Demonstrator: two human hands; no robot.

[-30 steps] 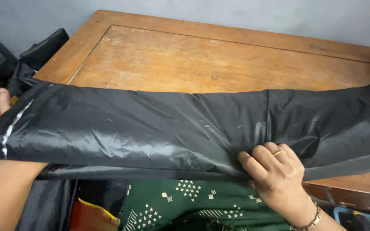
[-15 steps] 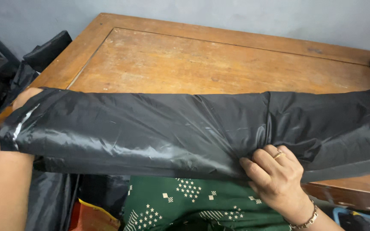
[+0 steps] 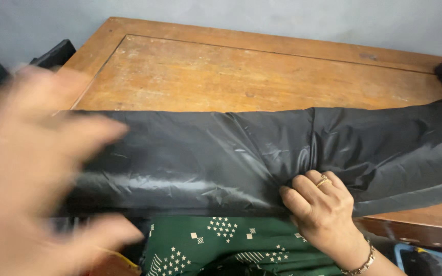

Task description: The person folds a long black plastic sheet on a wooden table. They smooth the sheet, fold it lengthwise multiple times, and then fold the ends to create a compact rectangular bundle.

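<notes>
- Right hand (image 3: 323, 204): lay at the near edge of the counter (image 3: 241, 76), fingers curled closed on a fold of the black plastic sheet (image 3: 221, 158). A gold ring sat on one finger, and a bracelet (image 3: 361, 266) circled the wrist.
- Black plastic sheet: glossy, folded into a long band, stretched across the counter's near edge. It extended from the right grip out to both sides, with most of its length lying to the left of that grip. A vertical crease ran just above the right grip's fingertips.
- Left hand (image 3: 37, 168): raised close to the camera, heavily blurred, fingers spread apart. It covered the sheet's left end; whether it touched the sheet could not be told. It held nothing visible.
- Counter: worn brown wood with a raised border, bare surface lying beyond the sheet, away from both grips.
- Green patterned cloth (image 3: 221, 240): white star and square print, lying below the counter edge, just left of and beneath the right grip.
- Dark object (image 3: 52, 53): beyond the counter's far left corner, well apart from the right grip.
</notes>
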